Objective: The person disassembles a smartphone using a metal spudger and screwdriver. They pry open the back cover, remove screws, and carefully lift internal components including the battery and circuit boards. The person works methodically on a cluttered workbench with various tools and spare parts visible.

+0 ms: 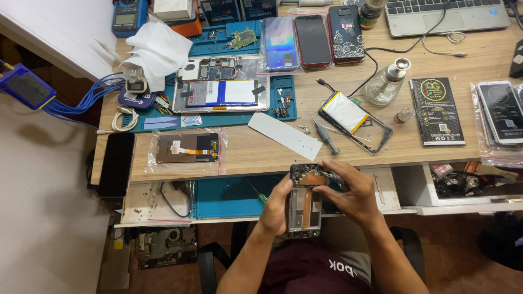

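Both hands around opened phone (just off desk edge).

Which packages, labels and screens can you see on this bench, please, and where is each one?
Black box: right of the glass bottle, flat, yellow emblem.
Bagged screen: top centre, blue-violet, in clear plastic.
Red phone: beside it, dark screen.
White phone: far right, in a bag.
Bagged panel: front left, brownish, orange ribbon.
Multimeter: top left, blue, grey display.
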